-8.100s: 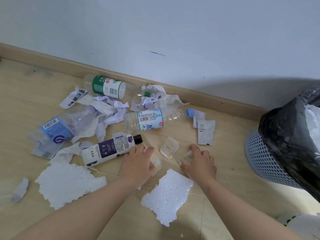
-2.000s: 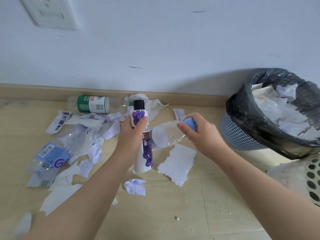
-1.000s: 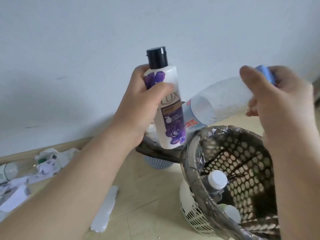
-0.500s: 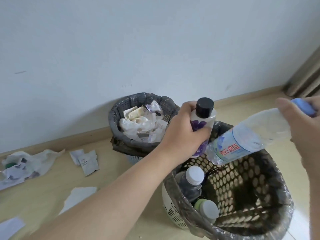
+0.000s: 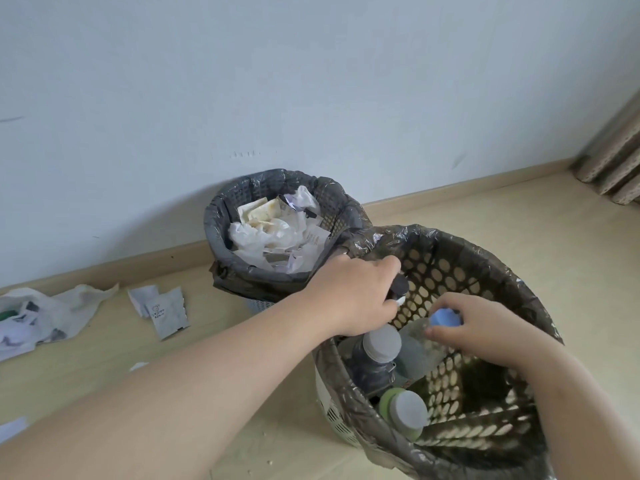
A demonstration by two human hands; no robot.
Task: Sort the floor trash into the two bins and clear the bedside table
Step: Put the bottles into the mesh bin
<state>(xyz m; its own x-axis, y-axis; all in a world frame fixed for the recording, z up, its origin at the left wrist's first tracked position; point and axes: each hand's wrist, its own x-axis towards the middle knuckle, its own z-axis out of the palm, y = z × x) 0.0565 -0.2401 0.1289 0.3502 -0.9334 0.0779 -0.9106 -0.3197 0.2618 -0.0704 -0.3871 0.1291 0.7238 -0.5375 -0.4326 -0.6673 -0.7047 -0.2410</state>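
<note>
Both of my hands reach into the near white perforated bin (image 5: 498,282), which has a dark liner. My left hand (image 5: 353,296) grips the white shampoo bottle; only its black cap (image 5: 400,285) shows past my fingers. My right hand (image 5: 485,323) holds the clear water bottle by its blue cap (image 5: 445,318), with the body pointing down into the bin. Two capped bottles (image 5: 381,344) (image 5: 405,412) lie inside. Behind it, the blue lined bin (image 5: 221,216) is full of crumpled paper and wrappers (image 5: 277,233).
Crumpled paper and a plastic bag (image 5: 45,313) lie on the wooden floor at the left, with a small white sachet (image 5: 166,315) beside them. The white wall and baseboard run behind the bins. A curtain (image 5: 616,161) hangs at the right edge.
Both hands have dropped from above the near bin's rim down into it, carrying the shampoo bottle and the water bottle. The view has tilted down.
</note>
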